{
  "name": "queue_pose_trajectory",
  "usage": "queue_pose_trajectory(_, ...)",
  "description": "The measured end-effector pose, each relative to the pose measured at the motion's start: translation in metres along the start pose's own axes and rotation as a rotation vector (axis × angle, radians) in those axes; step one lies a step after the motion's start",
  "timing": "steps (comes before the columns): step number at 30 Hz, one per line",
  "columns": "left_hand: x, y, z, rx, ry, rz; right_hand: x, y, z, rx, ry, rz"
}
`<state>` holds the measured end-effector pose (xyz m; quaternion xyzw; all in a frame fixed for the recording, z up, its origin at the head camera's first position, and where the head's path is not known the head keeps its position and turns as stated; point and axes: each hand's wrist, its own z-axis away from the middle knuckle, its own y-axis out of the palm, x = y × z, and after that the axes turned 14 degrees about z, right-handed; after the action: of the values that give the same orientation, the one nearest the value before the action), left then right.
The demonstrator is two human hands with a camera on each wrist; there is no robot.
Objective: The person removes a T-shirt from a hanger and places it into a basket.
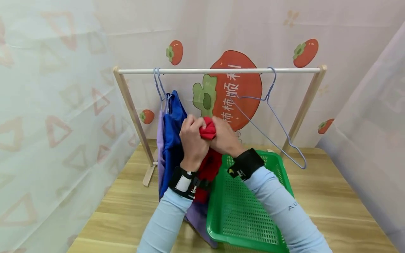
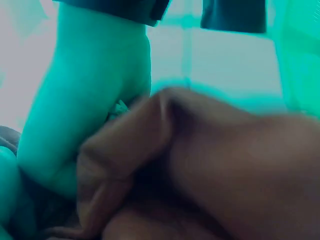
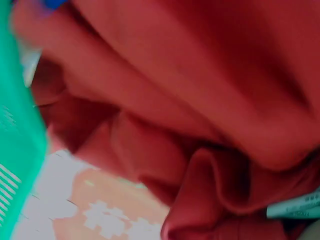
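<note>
A red garment [image 1: 211, 165] is bunched at its top between both hands and hangs down beside the basket. My left hand [image 1: 193, 140] grips the bunch from the left, fingers curled over the cloth. From the other side my right hand [image 1: 224, 137] grips the same bunch, its fingers partly hidden behind the cloth. In the right wrist view, folds of the red garment [image 3: 200, 100] fill most of the picture, with a pale label [image 3: 295, 206] at the lower right. Blurred cloth [image 2: 165, 145] covers the lower part of the left wrist view, whose colours are off.
A clothes rack with a white rail [image 1: 202, 71] spans the back. On its left hang a blue garment [image 1: 172, 131] and a purple garment [image 1: 160, 140]. A bare blue hanger [image 1: 274, 75] hangs at the right. The green basket [image 1: 246, 243] stands on the wooden table [image 1: 107, 225], under my right forearm.
</note>
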<state>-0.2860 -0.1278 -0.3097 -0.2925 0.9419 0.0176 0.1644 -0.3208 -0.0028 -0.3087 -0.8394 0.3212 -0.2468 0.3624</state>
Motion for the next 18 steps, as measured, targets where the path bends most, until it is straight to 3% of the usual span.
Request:
queue_pose_trajectory(4, -0.032, 0.009, -0.016, 0.001, 0.04, 0.122, 0.007, -0.048, 0.011, -0.075, 0.053, 0.095)
queue_pose_trajectory(6, -0.044, 0.013, -0.014, 0.014, 0.033, 0.186, 0.01, -0.066, 0.023, -0.073, 0.068, 0.144)
queue_pose_trajectory(8, -0.052, 0.017, -0.003, 0.062, -0.001, 0.238, 0.008, -0.076, 0.038, -0.047, 0.08, 0.184)
queue_pose_trajectory(9, -0.053, 0.019, 0.006, 0.114, -0.024, 0.254, 0.005, -0.078, 0.047, -0.023, 0.083, 0.198)
queue_pose_trajectory(11, -0.052, 0.02, 0.028, 0.29, -0.088, 0.224, -0.006, -0.077, 0.069, 0.07, 0.071, 0.225)
queue_pose_trajectory(15, -0.039, 0.009, 0.076, 0.751, -0.237, 0.013, -0.04, -0.071, 0.119, 0.459, 0.083, 0.183)
queue_pose_trajectory(16, -0.035, 0.005, 0.084, 0.823, -0.251, -0.049, -0.05, -0.071, 0.131, 0.548, 0.096, 0.15)
queue_pose_trajectory(17, -0.032, -0.001, 0.09, 0.852, -0.26, -0.102, -0.059, -0.073, 0.141, 0.62, 0.122, 0.117)
queue_pose_trajectory(18, -0.029, -0.006, 0.092, 0.842, -0.264, -0.137, -0.068, -0.075, 0.15, 0.656, 0.15, 0.077)
